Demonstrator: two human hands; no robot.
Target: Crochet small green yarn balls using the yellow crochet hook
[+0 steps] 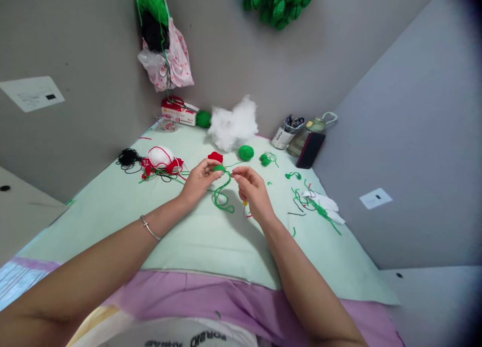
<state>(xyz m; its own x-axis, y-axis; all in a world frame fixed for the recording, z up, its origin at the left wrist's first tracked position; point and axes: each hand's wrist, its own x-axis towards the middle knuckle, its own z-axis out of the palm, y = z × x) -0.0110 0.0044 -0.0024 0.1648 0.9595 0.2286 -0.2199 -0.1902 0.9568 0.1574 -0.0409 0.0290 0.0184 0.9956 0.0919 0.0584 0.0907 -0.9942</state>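
Note:
Between the thumb and fingers of my left hand (201,179) is a small green crochet piece (219,169). Loops of green yarn (223,202) hang from it onto the table. My right hand (254,189) is closed just to the right, its fingertips pinching at the green yarn close to the piece. A thin pale shaft shows above its fingers, and a small yellow part (245,203) shows below; I cannot tell whether they are one tool. Just behind my left hand lies a red crochet piece (215,157), and a green ball (246,152) sits beyond.
White stuffing (233,123) is heaped against the wall. At left are a white yarn ball (160,157) with red pieces and black yarn (130,158). At right stand a pen cup (282,137), a bottle and a phone (311,150), with yarn scraps (324,211) nearer.

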